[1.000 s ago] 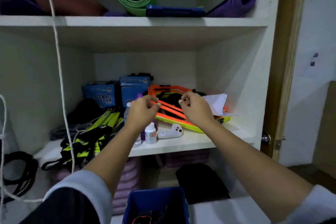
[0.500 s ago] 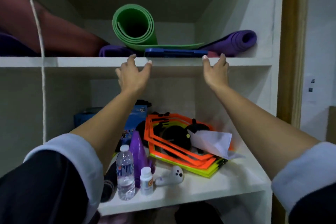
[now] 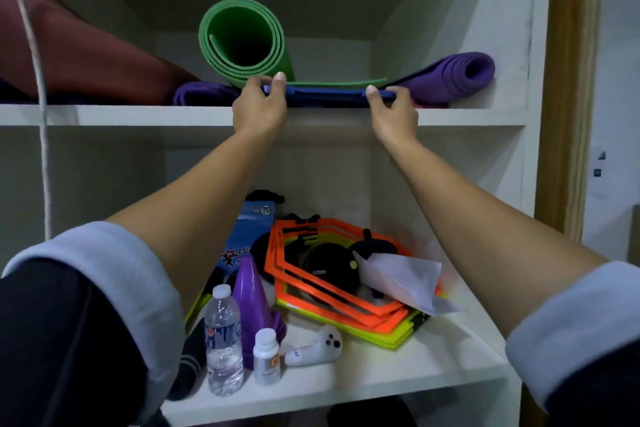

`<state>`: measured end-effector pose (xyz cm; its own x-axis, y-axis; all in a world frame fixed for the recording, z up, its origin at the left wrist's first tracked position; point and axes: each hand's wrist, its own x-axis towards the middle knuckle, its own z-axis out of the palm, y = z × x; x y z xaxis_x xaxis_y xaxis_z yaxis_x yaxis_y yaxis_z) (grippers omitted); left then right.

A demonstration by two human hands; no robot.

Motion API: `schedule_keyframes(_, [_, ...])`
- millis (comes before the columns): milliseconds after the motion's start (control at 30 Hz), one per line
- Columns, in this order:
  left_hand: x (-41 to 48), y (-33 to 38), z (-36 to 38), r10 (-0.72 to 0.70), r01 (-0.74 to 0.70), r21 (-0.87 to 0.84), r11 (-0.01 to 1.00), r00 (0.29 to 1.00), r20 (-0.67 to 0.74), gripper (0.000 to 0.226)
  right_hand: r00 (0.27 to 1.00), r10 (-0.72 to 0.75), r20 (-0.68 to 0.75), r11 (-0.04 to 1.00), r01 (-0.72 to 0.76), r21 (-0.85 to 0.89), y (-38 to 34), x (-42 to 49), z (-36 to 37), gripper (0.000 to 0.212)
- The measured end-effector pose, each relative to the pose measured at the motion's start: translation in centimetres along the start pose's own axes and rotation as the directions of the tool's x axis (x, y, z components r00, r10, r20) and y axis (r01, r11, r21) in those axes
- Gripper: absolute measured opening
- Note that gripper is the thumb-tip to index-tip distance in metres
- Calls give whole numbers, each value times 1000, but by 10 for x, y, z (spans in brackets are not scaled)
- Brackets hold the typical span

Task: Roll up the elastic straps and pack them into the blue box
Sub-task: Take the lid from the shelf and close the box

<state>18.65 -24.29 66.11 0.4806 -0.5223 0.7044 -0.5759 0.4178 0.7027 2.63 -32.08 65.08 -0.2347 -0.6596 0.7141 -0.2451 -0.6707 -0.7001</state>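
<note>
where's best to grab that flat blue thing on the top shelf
Grip the blue piece by its two ends, from the front, as the left hand and right hand do. It lies flat and wide under the loose flap of the green mat.

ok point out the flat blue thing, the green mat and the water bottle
flat blue thing [image 3: 325, 97], head view, front edge
green mat [image 3: 242, 7], head view, top of roll
water bottle [image 3: 221, 333], head view, label

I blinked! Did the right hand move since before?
Yes. The right hand rose from the orange plastic hexagon rings to the upper white shelf, gripping the flat blue plastic piece.
</note>
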Motion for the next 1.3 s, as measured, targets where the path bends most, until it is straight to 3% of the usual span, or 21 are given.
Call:
schedule_keyframes(167, [-25, 12, -20, 4, -6, -26, 1000, 995, -104, 35, 998, -57, -40, 997, 59, 55, -23, -29, -16, 45])
schedule_keyframes(300, [-50, 19, -45, -48, 29, -149, 988, 992, -121, 30, 991, -91, -99, 990, 101, 96, -38, -64, -31, 42])
schedule_keyframes(600, [-136, -5, -97, -143, 44, -432, 901, 969, -200, 22, 981, -172, -87, 956, 187, 225, -48, -178, -61, 39])
schedule_keyframes(700, [-171, -20, -111, -169, 59, -568, 821, 975, -143, 24, 991, -119, -53, 965, 128, 227, -39, -216, -67, 51])
schedule_keyframes(833, [-217, -46, -129, -248, 157, -628, 763, 967, -59, 32, 998, -29, 58, 985, 19, 171, -23, -264, -71, 59])
schedule_keyframes(967, [-259, -78, -146, -306, 257, -634, 730, 951, 33, 35, 978, 77, 195, 988, -101, 118, 0, -304, -72, 52])
schedule_keyframes(1100, [-292, -118, -156, -378, 383, -615, 689, 914, 145, 36, 921, 164, 354, 972, -213, 104, 32, -330, -71, 29])
schedule_keyframes(1200, [-308, -147, -158, -438, 479, -574, 664, 871, 221, 33, 893, 229, 388, 956, -281, 82, 68, -341, -72, 50])
schedule_keyframes(1300, [-323, -173, -155, -465, 553, -534, 639, 831, 305, 32, 876, 313, 368, 949, -272, -160, 116, -345, -71, 84])
